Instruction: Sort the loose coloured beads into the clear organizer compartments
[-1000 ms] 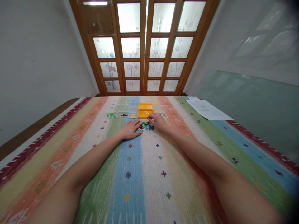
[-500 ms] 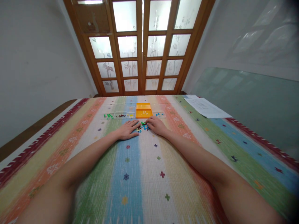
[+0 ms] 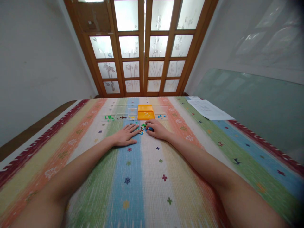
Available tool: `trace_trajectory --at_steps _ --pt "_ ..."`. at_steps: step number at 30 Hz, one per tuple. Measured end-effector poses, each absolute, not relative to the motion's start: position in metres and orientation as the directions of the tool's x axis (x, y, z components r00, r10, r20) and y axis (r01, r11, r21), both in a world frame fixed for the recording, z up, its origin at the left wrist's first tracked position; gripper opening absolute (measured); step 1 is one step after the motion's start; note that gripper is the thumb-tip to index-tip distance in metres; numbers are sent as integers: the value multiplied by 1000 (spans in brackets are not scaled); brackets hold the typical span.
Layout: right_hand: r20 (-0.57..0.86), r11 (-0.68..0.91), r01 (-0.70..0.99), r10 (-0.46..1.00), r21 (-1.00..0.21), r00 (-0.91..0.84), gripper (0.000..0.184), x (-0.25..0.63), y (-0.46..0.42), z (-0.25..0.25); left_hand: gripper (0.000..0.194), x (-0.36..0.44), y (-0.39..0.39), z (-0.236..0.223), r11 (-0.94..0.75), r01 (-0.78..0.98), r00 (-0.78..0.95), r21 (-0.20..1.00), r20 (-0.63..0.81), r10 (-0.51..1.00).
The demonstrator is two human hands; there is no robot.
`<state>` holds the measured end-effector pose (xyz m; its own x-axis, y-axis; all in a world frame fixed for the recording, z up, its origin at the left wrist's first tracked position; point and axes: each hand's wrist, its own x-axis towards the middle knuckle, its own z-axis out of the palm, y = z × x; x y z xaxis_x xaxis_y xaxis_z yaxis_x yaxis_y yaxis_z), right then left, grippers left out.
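Note:
A small heap of tiny coloured pieces (image 3: 143, 127) lies on the striped cloth (image 3: 147, 177) between my two hands. My left hand (image 3: 124, 135) rests flat beside the heap, fingers stretched out and spread, holding nothing. My right hand (image 3: 156, 129) lies on the heap's right side with its fingers curled down onto the pieces; whether it has pinched one is too small to tell. Just beyond the heap stands an orange tray (image 3: 145, 112). A clear divided box (image 3: 120, 117) with green, dark and yellow pieces sits to the tray's left, another clear compartment (image 3: 161, 116) with blue pieces to its right.
A white printed sheet (image 3: 209, 109) lies at the far right of the cloth. Wooden glazed doors (image 3: 140, 47) stand behind the table's far end. A glass pane (image 3: 256, 104) leans along the right wall. The table's left edge shows bare wood (image 3: 35, 129).
Both hands have drawn slightly toward me along the cloth. My right hand came off the orange tray's edge and curled over the heap. The view shifted a little.

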<state>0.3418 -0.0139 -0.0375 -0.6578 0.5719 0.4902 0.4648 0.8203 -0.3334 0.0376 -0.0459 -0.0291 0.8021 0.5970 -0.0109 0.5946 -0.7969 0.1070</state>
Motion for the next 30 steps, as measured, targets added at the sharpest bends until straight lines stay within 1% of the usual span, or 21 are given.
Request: trace_trajectory --at_steps 2,6,10,13,17,21,23,26,28,30 --pt "493 814 490 580 -314 -649 11 341 -14 -40 78 39 -51 -29 -770 633 774 79 -28 633" --pt "497 799 535 595 -275 -632 10 339 -14 -41 79 42 -54 -29 -740 671 741 45 -3 671" --pt "497 806 540 581 -242 -645 9 340 -14 -40 76 44 -53 -27 -797 601 798 51 3 602" --pt "497 816 516 571 -260 -653 8 340 -13 -40 71 45 -53 -26 -829 557 829 51 33 559" --pt "502 821 498 567 -280 -653 7 338 -13 -39 67 47 -54 -23 -851 522 842 64 120 526" --pt "514 818 502 570 -280 -641 6 337 -13 -38 52 48 -55 -20 -877 475 853 72 208 479" --pt "544 788 530 607 -314 -579 7 338 -12 -38 48 48 -55 -19 -885 459 854 76 238 463" --pt "588 714 550 686 -433 -429 5 342 -8 -37 42 48 -56 -16 -891 447 846 82 284 450" --pt "589 657 553 738 -513 -330 4 348 -3 -36 37 49 -56 -15 -892 443 839 85 309 447" --pt "584 595 573 778 -564 -233 5 356 4 -34 32 49 -56 -14 -890 447 830 87 330 449"
